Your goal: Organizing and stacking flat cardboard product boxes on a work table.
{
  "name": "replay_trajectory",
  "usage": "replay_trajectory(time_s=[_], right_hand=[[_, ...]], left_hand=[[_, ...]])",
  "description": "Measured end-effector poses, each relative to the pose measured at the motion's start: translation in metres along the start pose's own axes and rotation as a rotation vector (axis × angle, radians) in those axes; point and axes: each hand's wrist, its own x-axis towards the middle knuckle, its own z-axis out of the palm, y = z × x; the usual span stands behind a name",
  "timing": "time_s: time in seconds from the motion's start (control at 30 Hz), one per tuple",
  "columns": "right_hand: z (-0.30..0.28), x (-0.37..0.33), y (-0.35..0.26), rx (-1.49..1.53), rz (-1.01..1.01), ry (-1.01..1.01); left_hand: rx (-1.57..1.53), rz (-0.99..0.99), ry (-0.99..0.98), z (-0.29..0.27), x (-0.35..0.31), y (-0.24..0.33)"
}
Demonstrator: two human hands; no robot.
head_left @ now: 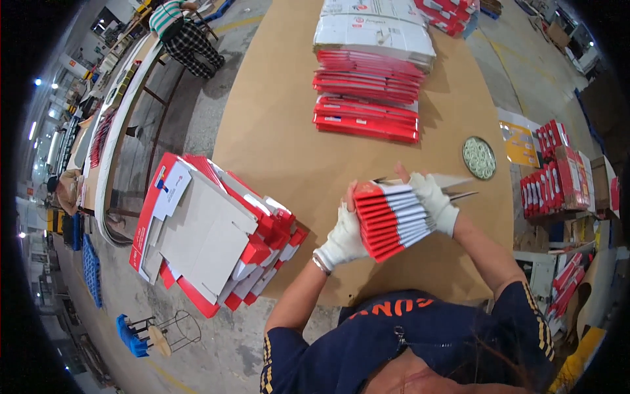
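Observation:
A bundle of flat red and white cardboard cartons [395,222] is held in front of me, their edges fanned in a row. My left hand [346,238], in a white fingerless glove, is closed on the left end of the bundle. Gloved the same way, my right hand [436,203] grips its right end. Beside the right hand, a pointed dark and silvery thing [463,195] lies partly hidden; its kind I cannot make out. A round dish of pale green rings [479,157], like rubber bands, stands farther right on the brown tabletop [275,125].
Unfolded red, white and grey cartons [210,230] are piled at the table's left edge. Stacked red cartons [367,118] and white cardboard [374,33] stand at the far side. More red cartons [558,171] are at right. A person [187,39] stands by a long table at far left.

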Motion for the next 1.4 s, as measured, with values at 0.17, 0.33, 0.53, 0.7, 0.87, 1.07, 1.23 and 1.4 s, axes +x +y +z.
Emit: replay_trajectory(time_s=[0.17, 0.33, 0.53, 0.7, 0.87, 1.07, 1.23, 1.4], right_hand=[[0.015, 0.007, 0.006, -0.139, -0.016, 0.107], [0.04, 0.004, 0.047, 0.479, 0.176, 0.025], [-0.074, -0.012, -0.057, -0.103, -0.264, 0.486], [-0.059, -0.008, -0.064, -0.214, -0.283, 0.457], [-0.056, -0.016, -0.064, -0.119, -0.268, 0.458], [-0.063, -0.012, -0.073, -0.042, -0.187, 0.402], [-0.068, -0.012, -0.084, -0.065, -0.192, 0.384], [-0.073, -0.011, -0.086, -0.031, -0.218, 0.393]], left_hand=[[-0.96, -0.497, 0.202, -0.001, 0.014, -0.022], [-0.8, -0.331, 0.147, -0.012, 0.02, -0.094], [-0.921, -0.38, 0.099, -0.024, 0.031, -0.088], [-0.392, -0.238, 0.226, -0.024, 0.023, -0.123], [0.046, -0.088, 0.294, -0.015, 0.026, -0.13], [0.414, 0.027, 0.234, -0.017, 0.026, -0.109], [-0.007, -0.121, 0.377, -0.02, 0.018, -0.164], [-0.207, -0.181, 0.464, -0.01, 0.022, -0.165]])
